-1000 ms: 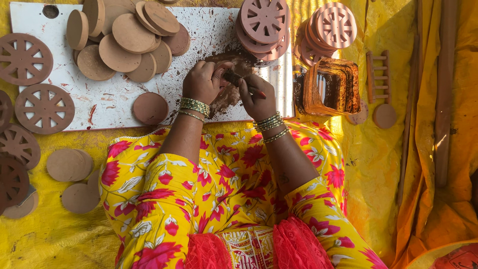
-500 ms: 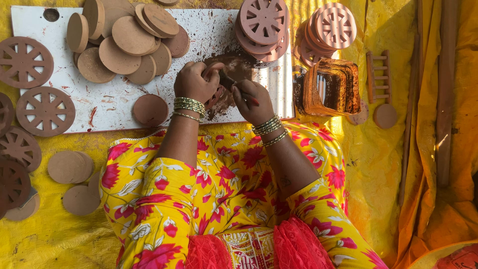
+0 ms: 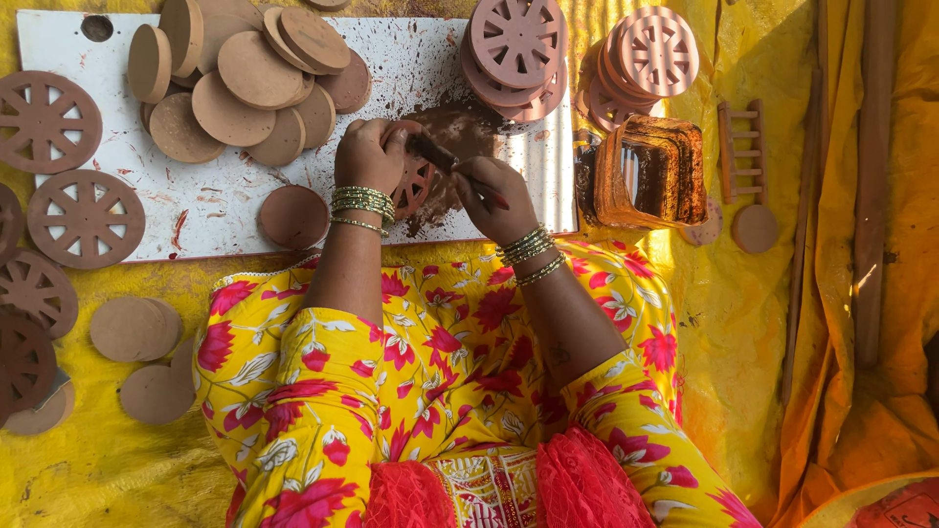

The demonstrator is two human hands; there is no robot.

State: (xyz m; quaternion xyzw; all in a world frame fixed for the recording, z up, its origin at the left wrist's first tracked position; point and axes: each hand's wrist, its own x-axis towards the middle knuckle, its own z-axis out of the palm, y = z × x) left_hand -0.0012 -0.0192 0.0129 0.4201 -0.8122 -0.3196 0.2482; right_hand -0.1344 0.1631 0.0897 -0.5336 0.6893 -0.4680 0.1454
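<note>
- white board: flat work surface laid on the yellow sheet, spattered with clay where the cutting is done.
- plain clay discs: heaped at the board's far left, within reach of the left hand.
- finished spoked wheels: stacked at the far right, apart from the blanks.
- clay wheel: lies on the board near its front edge, partly hidden under both hands.
- left hand: fingers curled and pressed together on the wheel, apparently to steady it.
- right hand: fingers pinching a thin tool, tip angled onto the wheel.
</note>
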